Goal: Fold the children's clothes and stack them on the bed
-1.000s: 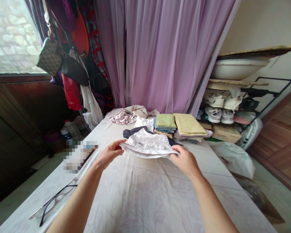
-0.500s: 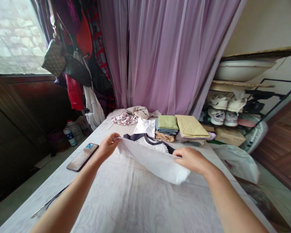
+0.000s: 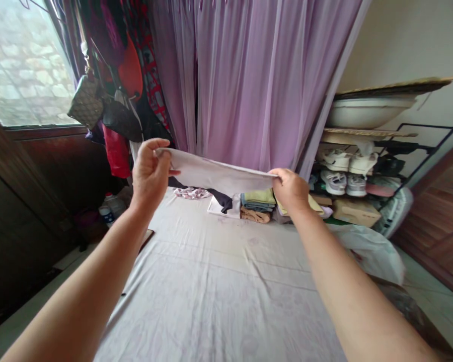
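Left hand (image 3: 150, 171) and right hand (image 3: 290, 188) are each closed on 1 end of the white garment (image 3: 215, 175), stretched in the air before the folded pile (image 3: 258, 201).

Home bedroom: curtain (image 3: 245, 80), folded clothes (image 3: 258, 200).

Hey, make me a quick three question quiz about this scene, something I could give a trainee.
1. Multiple choice: what do the left hand and right hand grip? A) a phone B) a garment C) a shoe
2. True or false: the garment lies flat on the table.
3. Fill in: folded clothes are stacked at the table's far end, before a purple ____.
Key: 1 B. 2 False: it is held up in the air, stretched between the hands. 3 curtain.
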Available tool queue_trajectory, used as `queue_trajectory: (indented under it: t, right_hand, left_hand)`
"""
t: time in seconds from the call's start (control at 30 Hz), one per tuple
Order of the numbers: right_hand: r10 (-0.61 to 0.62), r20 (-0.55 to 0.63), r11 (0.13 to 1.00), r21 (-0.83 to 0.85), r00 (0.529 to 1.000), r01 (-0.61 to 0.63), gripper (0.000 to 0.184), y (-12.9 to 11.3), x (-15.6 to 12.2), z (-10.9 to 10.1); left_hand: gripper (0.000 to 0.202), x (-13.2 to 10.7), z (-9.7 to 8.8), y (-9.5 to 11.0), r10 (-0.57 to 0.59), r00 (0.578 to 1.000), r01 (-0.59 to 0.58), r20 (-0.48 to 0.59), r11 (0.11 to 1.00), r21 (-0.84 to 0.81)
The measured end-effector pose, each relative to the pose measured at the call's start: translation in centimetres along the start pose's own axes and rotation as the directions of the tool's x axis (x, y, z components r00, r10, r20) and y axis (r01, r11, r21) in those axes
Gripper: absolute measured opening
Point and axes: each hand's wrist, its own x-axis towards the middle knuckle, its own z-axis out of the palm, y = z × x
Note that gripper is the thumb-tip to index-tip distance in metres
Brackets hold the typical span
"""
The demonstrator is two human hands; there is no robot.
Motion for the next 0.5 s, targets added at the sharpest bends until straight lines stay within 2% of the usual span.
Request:
queue_trajectory:
  t: [0.07,0.13,0.2,0.23,0.3,0.33,0.4,0.5]
  right_hand:
    - [0.061,0.141,0.998,-0.005,0.988,-0.060,0.032,1.1,-2.3,2.3]
    - [0.151,0.292,0.989,-0.047,0.944,-0.143,0.033,1.9,-4.9,4.4]
    - [0.208,0.403,0.978,-0.073,0.891,-0.196,0.034,2.1,-7.5,6.0]
    - [0.217,0.417,0.976,-0.066,0.883,-0.209,0.038,2.0,-8.8,6.5]
    - [0.156,0.442,0.982,0.024,0.884,-0.185,0.052,1.6,-11.4,7.3]
    - [0.134,0.453,0.981,0.068,0.881,-0.184,0.054,1.2,-12.8,7.6]
    - [0.047,0.481,0.965,0.205,0.875,-0.165,0.050,0.4,-15.4,8.0]
    - [-0.032,0.519,0.890,0.404,0.854,-0.212,0.036,-1.4,-18.9,8.1]
  left_hand:
    - [0.021,-4.4,0.0,-0.7,-0.071,0.993,0.067,0.099,0.997,0.047]
    - [0.024,-9.4,0.4,-2.5,-0.252,0.945,0.231,0.207,0.965,0.121]
    - [0.031,-14.4,1.2,-4.5,-0.437,0.835,0.393,0.334,0.899,0.194]
    - [0.034,-16.6,1.7,-5.4,-0.504,0.773,0.442,0.386,0.864,0.241]
    - [0.034,-20.3,2.7,-6.7,-0.581,0.682,0.479,0.443,0.813,0.331]
    - [0.033,-21.5,3.2,-7.2,-0.606,0.650,0.499,0.458,0.795,0.344]
    - [0.032,-23.0,3.8,-7.8,-0.618,0.621,0.530,0.482,0.784,0.322]
    - [0.029,-22.6,3.6,-8.7,-0.604,0.643,0.516,0.471,0.796,0.317]
